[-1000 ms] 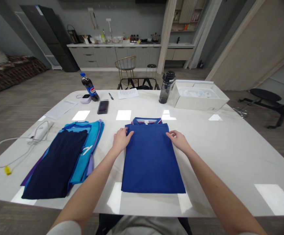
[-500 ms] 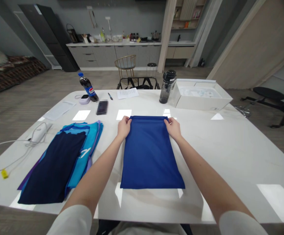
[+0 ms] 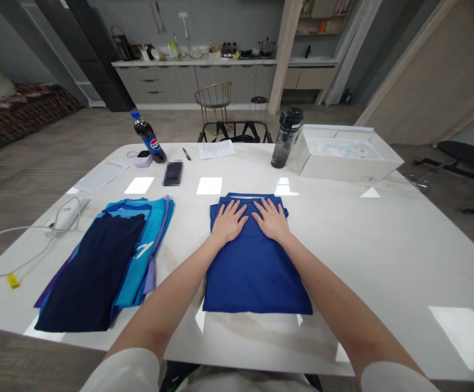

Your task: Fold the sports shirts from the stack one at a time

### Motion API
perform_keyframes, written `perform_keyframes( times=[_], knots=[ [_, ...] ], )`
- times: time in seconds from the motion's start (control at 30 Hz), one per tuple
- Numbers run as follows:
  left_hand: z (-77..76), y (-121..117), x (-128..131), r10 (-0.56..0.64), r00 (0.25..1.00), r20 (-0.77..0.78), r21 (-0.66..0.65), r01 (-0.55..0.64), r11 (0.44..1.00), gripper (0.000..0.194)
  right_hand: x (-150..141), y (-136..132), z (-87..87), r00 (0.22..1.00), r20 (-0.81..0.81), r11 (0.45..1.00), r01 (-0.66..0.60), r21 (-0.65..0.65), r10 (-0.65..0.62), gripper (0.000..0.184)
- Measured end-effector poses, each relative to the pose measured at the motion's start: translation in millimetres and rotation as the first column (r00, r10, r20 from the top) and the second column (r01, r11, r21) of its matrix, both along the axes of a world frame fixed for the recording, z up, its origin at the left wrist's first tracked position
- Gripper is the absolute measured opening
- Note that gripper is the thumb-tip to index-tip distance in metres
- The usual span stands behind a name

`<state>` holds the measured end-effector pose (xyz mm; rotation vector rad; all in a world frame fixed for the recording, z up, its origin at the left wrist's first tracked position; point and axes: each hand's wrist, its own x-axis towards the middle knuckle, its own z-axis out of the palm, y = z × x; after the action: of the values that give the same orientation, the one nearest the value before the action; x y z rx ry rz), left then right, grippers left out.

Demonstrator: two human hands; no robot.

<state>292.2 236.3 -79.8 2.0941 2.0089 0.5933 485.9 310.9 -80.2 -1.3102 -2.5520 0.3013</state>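
Observation:
A folded blue shirt (image 3: pixel 257 277) lies flat on the white table in front of me, its collar edge showing at the far end. My left hand (image 3: pixel 229 222) rests palm down on the upper left of the shirt, fingers spread. On the upper right, my right hand (image 3: pixel 272 220) lies flat too, fingers apart. Neither hand grips the cloth; both press on its surface. To the left is a stack of folded clothes, with a dark navy garment (image 3: pixel 92 272) on top and a turquoise one (image 3: pixel 141 256) with a white mark partly under it.
Behind the clothes stand a cola bottle (image 3: pixel 150 139), a purple case (image 3: pixel 142 159), a pixelated dark item (image 3: pixel 173 173), a pen (image 3: pixel 186 154) and paper (image 3: pixel 216 149). A dark water bottle (image 3: pixel 286 139) and an open white box (image 3: pixel 346 158) are at the back right. A corded white device (image 3: pixel 67 215) lies left.
Both hands have let go of the shirt's far corners and now lie flat on it, closer together. The far end now shows the collar and folded layers. The view has shifted slightly.

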Motion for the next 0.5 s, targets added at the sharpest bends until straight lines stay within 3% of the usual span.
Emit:
perform_keyframes(
  times=[0.17,0.37,0.5],
  knots=[
    [10.6,-25.7,4.9,0.026,0.999,-0.036,0.034,-0.025,0.999,0.055,16.3,-13.4,10.8,0.996,0.022,0.996,0.087,0.010,-0.088,0.062],
    [14.7,-92.9,45.8,-0.075,0.985,-0.154,-0.006,0.075,0.997,0.054,19.6,-92.1,16.2,0.994,0.002,0.993,-0.111,-0.051,0.111,0.058],
    [14.9,-139.5,42.4,-0.076,0.977,-0.199,-0.008,0.076,0.997,0.055,55.1,-123.1,9.6,0.993,0.082,0.996,-0.082,-0.018,0.084,0.057]
  ],
)
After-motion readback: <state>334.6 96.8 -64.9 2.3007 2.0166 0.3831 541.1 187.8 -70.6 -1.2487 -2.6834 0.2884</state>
